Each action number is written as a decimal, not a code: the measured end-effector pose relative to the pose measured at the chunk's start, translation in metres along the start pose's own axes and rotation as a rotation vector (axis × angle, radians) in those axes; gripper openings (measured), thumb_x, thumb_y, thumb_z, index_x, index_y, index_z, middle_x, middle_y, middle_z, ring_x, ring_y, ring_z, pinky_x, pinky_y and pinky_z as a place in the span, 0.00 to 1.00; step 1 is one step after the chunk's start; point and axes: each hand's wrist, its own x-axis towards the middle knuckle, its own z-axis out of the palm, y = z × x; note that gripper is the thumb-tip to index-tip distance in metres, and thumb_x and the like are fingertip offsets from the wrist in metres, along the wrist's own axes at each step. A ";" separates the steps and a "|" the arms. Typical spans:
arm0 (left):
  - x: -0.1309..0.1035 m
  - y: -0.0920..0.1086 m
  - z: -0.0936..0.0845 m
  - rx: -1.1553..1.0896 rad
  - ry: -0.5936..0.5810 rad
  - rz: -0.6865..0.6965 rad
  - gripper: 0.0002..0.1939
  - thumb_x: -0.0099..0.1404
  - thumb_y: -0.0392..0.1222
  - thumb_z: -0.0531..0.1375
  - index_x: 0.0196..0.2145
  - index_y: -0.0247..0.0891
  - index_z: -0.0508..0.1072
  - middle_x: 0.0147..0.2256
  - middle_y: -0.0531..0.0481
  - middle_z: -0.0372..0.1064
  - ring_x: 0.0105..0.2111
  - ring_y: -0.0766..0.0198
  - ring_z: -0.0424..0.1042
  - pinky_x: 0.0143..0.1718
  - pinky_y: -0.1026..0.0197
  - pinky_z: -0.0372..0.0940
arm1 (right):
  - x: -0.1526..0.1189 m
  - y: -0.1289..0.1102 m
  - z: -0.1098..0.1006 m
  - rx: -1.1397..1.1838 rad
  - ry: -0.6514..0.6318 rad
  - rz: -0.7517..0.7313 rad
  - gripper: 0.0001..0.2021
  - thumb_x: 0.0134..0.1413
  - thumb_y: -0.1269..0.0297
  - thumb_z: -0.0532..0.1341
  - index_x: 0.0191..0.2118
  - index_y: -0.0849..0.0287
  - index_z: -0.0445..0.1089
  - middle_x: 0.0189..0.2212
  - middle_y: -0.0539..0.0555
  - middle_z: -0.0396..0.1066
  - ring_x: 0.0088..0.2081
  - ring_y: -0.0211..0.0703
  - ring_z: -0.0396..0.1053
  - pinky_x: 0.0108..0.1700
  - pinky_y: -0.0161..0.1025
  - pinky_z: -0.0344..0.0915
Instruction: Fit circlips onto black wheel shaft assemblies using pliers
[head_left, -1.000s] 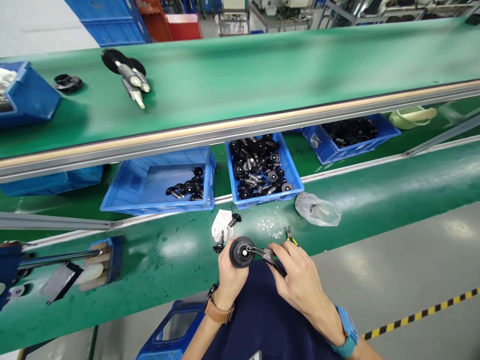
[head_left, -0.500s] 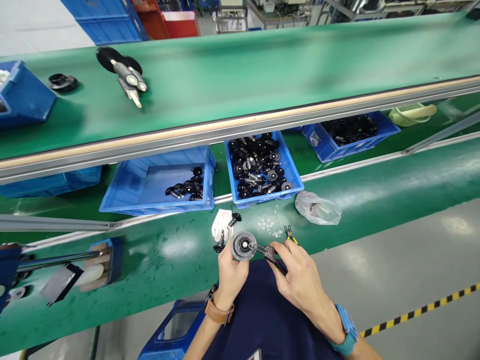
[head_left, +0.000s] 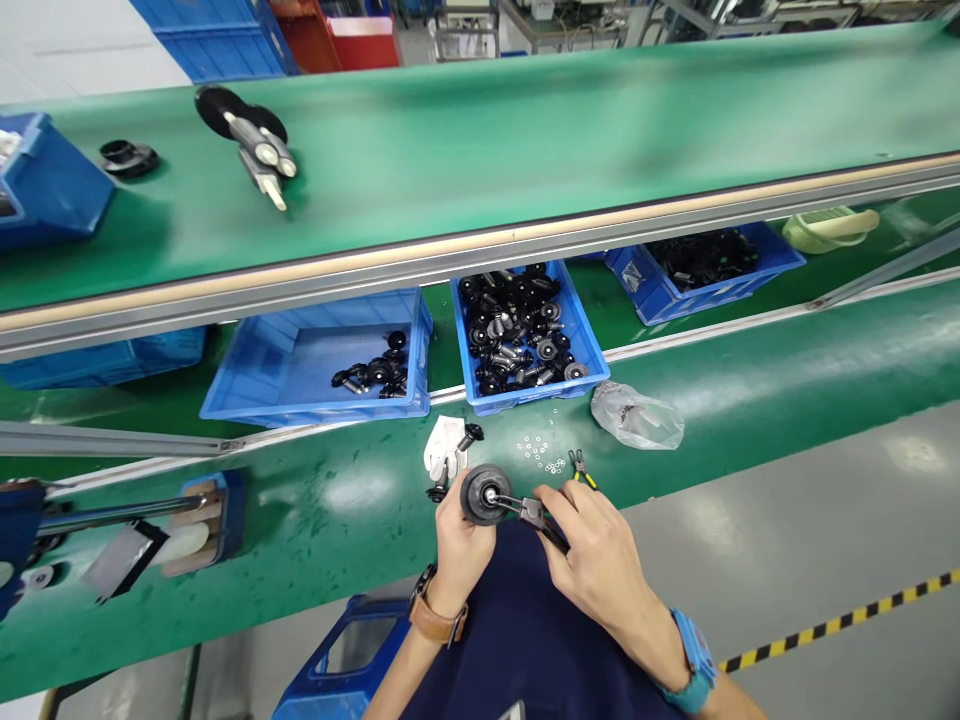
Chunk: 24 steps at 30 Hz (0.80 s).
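My left hand (head_left: 461, 545) is closed around a round black part (head_left: 480, 487), its disc face turned up toward me. Wrapped round the handles of a pair of pliers (head_left: 531, 512) is my right hand (head_left: 596, 545). The thin plier tips reach the hub at the disc's centre; whether they grip a ring there is too small to tell. Beyond my hands, small white rings (head_left: 534, 447) lie scattered on the green bench. A second pair of pliers (head_left: 581, 468) with yellow handles lies beside them. A white glove (head_left: 444, 445) has black parts (head_left: 470, 436) on and by it.
A blue bin (head_left: 536, 400) full of black parts stands behind the rings, with a sparsely filled blue bin (head_left: 315, 408) to its left. A clear plastic bag (head_left: 637, 418) lies at right. Above runs a raised green belt with a metal edge (head_left: 480, 258). A press-like fixture (head_left: 202, 515) stands at left.
The plier tips have moved left onto the hub's centre. The black part has tilted slightly in my left hand.
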 end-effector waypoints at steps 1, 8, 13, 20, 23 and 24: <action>0.000 0.000 0.000 0.000 -0.002 0.005 0.13 0.64 0.28 0.57 0.42 0.38 0.77 0.37 0.50 0.77 0.36 0.62 0.77 0.40 0.62 0.73 | 0.000 0.000 -0.001 -0.009 0.006 -0.006 0.13 0.60 0.71 0.60 0.51 0.57 0.71 0.36 0.54 0.68 0.35 0.47 0.65 0.38 0.42 0.59; 0.002 0.002 -0.001 -0.002 -0.005 0.028 0.13 0.64 0.27 0.57 0.42 0.39 0.77 0.36 0.50 0.78 0.36 0.62 0.78 0.40 0.62 0.73 | 0.006 0.001 -0.009 -0.057 0.031 -0.041 0.13 0.60 0.72 0.59 0.50 0.58 0.72 0.35 0.53 0.67 0.34 0.46 0.61 0.37 0.42 0.56; 0.003 0.005 -0.001 -0.009 -0.020 0.055 0.13 0.63 0.27 0.58 0.41 0.38 0.77 0.36 0.50 0.78 0.35 0.61 0.78 0.39 0.61 0.73 | 0.008 0.002 -0.013 -0.056 0.053 -0.076 0.13 0.61 0.72 0.58 0.49 0.58 0.72 0.34 0.53 0.66 0.33 0.46 0.60 0.36 0.42 0.55; 0.008 0.012 -0.001 -0.015 -0.016 0.084 0.13 0.63 0.27 0.57 0.40 0.38 0.77 0.36 0.49 0.78 0.35 0.61 0.78 0.39 0.61 0.74 | 0.009 0.003 -0.013 -0.072 0.054 -0.086 0.13 0.60 0.72 0.57 0.48 0.58 0.73 0.33 0.53 0.65 0.33 0.46 0.60 0.36 0.42 0.54; 0.009 0.013 -0.002 -0.015 -0.022 0.088 0.13 0.63 0.26 0.57 0.40 0.39 0.77 0.36 0.50 0.78 0.35 0.62 0.78 0.38 0.62 0.74 | 0.009 0.003 -0.014 -0.075 0.057 -0.087 0.13 0.60 0.72 0.56 0.48 0.58 0.73 0.33 0.53 0.65 0.33 0.46 0.60 0.36 0.42 0.54; 0.009 0.013 -0.002 -0.015 -0.027 0.089 0.14 0.63 0.26 0.57 0.41 0.39 0.77 0.36 0.50 0.78 0.35 0.62 0.78 0.38 0.62 0.74 | 0.010 0.003 -0.015 -0.077 0.059 -0.086 0.13 0.60 0.72 0.56 0.48 0.57 0.73 0.33 0.53 0.65 0.33 0.46 0.60 0.36 0.42 0.54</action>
